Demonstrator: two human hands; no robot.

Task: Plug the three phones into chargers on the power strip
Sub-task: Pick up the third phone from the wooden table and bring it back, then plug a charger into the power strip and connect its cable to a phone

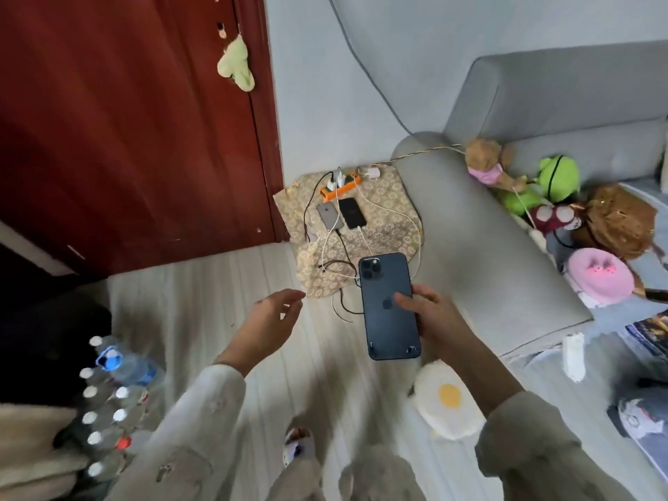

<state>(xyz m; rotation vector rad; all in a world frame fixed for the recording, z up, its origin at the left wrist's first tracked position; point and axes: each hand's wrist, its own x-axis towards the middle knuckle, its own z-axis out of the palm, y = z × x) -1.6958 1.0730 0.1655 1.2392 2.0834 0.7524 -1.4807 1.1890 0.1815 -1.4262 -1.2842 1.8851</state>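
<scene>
A blue phone point(389, 306), lenses toward 12 o'clock, was gripped by right hand point(439, 321) fingers; left hand point(269, 325) fingers were spread; sofa arm point(480, 247) at 2 o'clock.

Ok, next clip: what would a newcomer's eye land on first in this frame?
Most likely the dark blue phone, back up at centre frame, gripped by the right hand, with the left hand open beside it. Beyond it, on a patterned cloth by the sofa arm, a grey phone and a black phone lie side by side with cables at their near ends, in front of the orange power strip.
</scene>
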